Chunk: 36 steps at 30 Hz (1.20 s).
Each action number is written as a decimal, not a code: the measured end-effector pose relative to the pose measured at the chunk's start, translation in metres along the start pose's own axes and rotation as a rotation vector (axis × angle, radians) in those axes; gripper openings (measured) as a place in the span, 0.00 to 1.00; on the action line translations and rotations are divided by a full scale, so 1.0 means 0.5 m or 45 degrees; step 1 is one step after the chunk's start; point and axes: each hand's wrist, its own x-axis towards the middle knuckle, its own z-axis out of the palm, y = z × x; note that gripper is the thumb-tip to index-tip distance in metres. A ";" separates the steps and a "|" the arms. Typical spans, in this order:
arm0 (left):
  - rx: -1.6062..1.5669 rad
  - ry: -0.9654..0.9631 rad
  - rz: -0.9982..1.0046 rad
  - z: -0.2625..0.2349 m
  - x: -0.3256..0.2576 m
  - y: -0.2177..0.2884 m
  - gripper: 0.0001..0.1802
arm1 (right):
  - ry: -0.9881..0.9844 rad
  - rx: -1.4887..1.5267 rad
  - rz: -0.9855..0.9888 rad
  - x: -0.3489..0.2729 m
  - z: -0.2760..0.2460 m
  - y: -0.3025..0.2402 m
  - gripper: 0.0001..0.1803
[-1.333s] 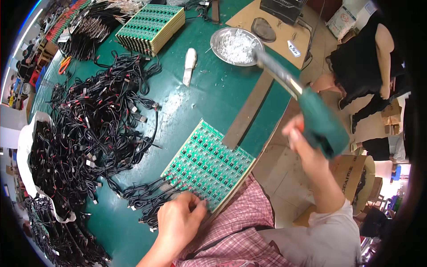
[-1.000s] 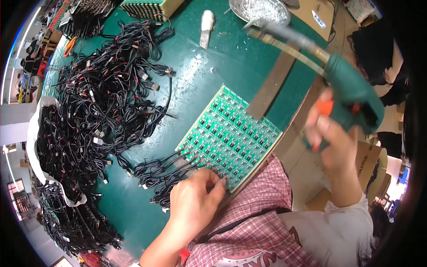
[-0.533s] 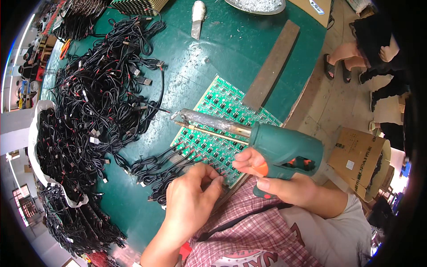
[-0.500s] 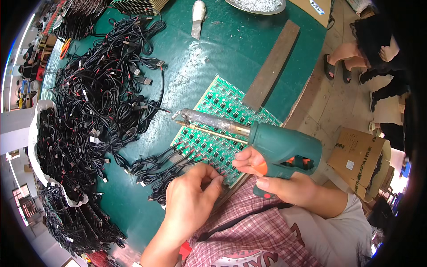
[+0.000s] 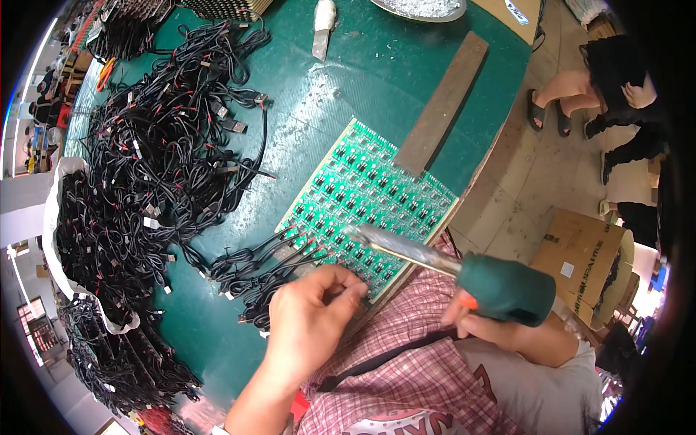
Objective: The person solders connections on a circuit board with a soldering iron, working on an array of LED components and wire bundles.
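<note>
My right hand [image 5: 487, 328] grips the handle of a green soldering gun [image 5: 506, 288] with an orange trigger. Its metal barrel points left, and its slightly blurred tip hangs over the green circuit board panel [image 5: 373, 185]. At the panel's near left edge, my left hand [image 5: 310, 312] is pinched closed on a cable end, mostly hidden by the fingers. Beside it, several black cables [image 5: 250, 267] reach the panel with their red-tipped ends along its left edge.
A big heap of black USB cables [image 5: 167, 138] covers the table's left side, with more in a white-rimmed bag [image 5: 54, 246]. A flat metal bar [image 5: 444, 101] lies across the panel's far edge. Beyond are a wrapped-handle blade [image 5: 321, 43] and a dish [image 5: 428, 16]. A carton [image 5: 580, 261] stands right.
The soldering gun has swung right and toward me, its tip moving from beyond the panel's left edge to over the panel. My left hand has hardly moved.
</note>
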 end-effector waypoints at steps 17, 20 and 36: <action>0.035 -0.081 -0.011 -0.009 0.011 0.004 0.04 | 0.177 -0.026 0.041 -0.081 0.011 0.030 0.17; 0.179 -0.062 0.073 -0.004 0.011 0.013 0.04 | 0.126 -0.264 -0.138 -0.091 -0.001 0.044 0.19; 0.333 -0.070 0.096 -0.005 0.019 0.028 0.05 | 0.157 -0.606 -0.427 -0.105 -0.017 0.107 0.25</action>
